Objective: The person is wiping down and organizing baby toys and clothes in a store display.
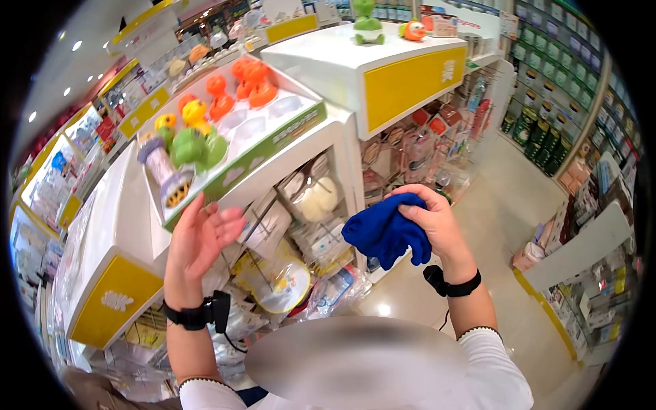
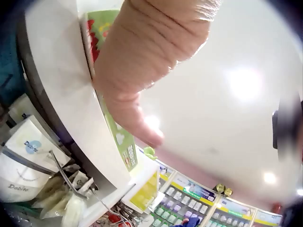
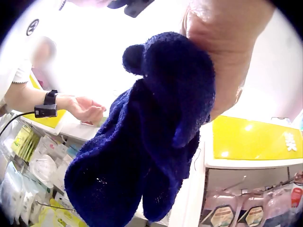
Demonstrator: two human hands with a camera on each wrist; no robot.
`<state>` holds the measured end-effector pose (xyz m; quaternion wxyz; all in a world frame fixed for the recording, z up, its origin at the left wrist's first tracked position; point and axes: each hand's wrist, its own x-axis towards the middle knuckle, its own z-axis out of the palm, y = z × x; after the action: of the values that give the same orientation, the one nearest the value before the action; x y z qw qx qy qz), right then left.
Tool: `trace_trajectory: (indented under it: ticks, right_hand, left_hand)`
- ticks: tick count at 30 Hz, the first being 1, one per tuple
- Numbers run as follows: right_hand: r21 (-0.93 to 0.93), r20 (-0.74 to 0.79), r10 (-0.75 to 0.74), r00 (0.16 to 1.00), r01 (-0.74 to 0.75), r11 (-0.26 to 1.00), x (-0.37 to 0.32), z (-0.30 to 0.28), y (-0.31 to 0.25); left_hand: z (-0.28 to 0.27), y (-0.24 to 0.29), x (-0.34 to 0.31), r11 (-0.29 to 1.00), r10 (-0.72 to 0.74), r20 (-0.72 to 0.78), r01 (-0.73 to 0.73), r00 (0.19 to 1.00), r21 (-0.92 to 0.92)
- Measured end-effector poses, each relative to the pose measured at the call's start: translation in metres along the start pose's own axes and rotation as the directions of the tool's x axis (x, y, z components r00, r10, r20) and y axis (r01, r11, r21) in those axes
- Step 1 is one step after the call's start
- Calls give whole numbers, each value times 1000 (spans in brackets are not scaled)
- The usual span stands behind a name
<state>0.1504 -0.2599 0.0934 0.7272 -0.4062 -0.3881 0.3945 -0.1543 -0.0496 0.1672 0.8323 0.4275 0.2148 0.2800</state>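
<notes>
Head view: The blue cloth [image 1: 383, 231] is in the right hand [image 1: 441, 225], pinched between thumb and fingers at its upper right edge. From that grip it sags down and to the left, bunched, toward the other hand's side. The left hand [image 1: 198, 239] is well apart from it, palm bared, fingers loosely parted, holding nothing. That hand is nearest the front corner of the toy tray [image 1: 277, 142], with the purple toy [image 1: 161, 164] lying just above its fingertips. Contact with the tray: cannot tell.

Left wrist view: I see the heel of the left hand and one bent digit in front of the counter; the other fingers are hidden. No object shows in its grasp.

Right wrist view: The cloth hangs close to the lens, long axis running from the grip at upper right to lower left, in soft rounded lobes. The right fingertips are hidden behind it. The left hand shows beyond the cloth's left side, palm upward, a gap between. Nearer hand: the right, the only one touching the cloth.
</notes>
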Motion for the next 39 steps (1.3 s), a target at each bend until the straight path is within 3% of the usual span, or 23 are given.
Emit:
trace_trajectory:
  ticks: [3,5,7,8,10,11,13,15,18,21,22,23,24,25,27,29,31,32,33,35,37,39]
  right_hand:
    - [-9,-84,37,996,-37,999,0,-15,-8]
    - [-65,-113,113,987,-121,991,0,-19,-16]
    - [-147,-54,170,984,-176,973,3,-16,-19]
    - [-105,-17,194,981,-195,975,5,-11,-20]
    - [24,52,217,975,-219,975,7,-1,-25]
    - [105,84,213,974,-221,970,8,1,-30]
    - [242,86,201,976,-216,946,9,2,-42]
    - [209,39,220,975,-223,952,7,-7,-50]
    - [-41,-132,156,979,-162,986,2,-18,-51]
    - [-461,-221,-262,939,136,877,-9,-4,-46]
    - [-350,-39,-277,960,246,904,-11,0,-44]
    - [-653,268,-320,909,416,633,-7,-5,-43]
    - [-746,258,-327,909,402,530,-6,3,-42]
    - [-821,247,-341,907,383,423,-3,12,-41]
    - [-642,187,-286,940,337,689,11,8,-53]
    - [-697,282,-310,908,416,584,26,-2,-79]
    - [-732,243,-438,866,460,503,41,-16,-114]
    - [-706,228,-569,790,536,463,60,-35,-130]
    - [-680,153,-600,785,524,512,73,-45,-150]
    - [-614,160,-663,732,600,513,114,-59,-176]
    - [-563,365,-649,667,714,417,168,-59,-182]
    - [-486,651,-652,388,873,34,227,-36,-164]
  left_hand:
    - [15,-10,-8,968,-14,18,9,1000,251]
    - [45,-34,-8,905,42,72,-68,997,420]
    - [69,-69,8,873,30,198,-122,980,473]
    - [77,-85,17,813,12,306,-188,952,551]
    - [103,-109,32,768,-17,352,-213,936,604]
    - [109,-119,44,804,-4,403,-237,915,546]
    - [118,-127,60,967,-118,415,8,902,256]
    - [129,-130,67,983,-136,452,64,882,170]
    - [140,-133,74,995,-97,486,88,869,42]
    - [145,-137,82,998,-51,516,64,855,-6]
    - [151,-140,81,998,-37,508,58,860,-26]
    - [157,-140,80,998,-19,494,49,869,-49]
    - [162,-135,76,995,-22,454,62,891,-75]
    - [163,-132,79,990,13,526,63,850,-126]
    - [165,-117,81,990,29,607,61,794,-127]
    - [170,-103,84,994,71,537,-104,841,31]
    - [176,-88,79,883,288,477,-423,831,204]
    - [173,-82,83,764,389,466,-561,794,318]
    - [168,-76,89,612,482,466,-666,742,428]
    - [162,-66,102,515,542,433,-692,720,506]
    - [161,-59,113,369,584,433,-700,686,611]
    - [165,-53,120,234,648,386,-653,657,720]
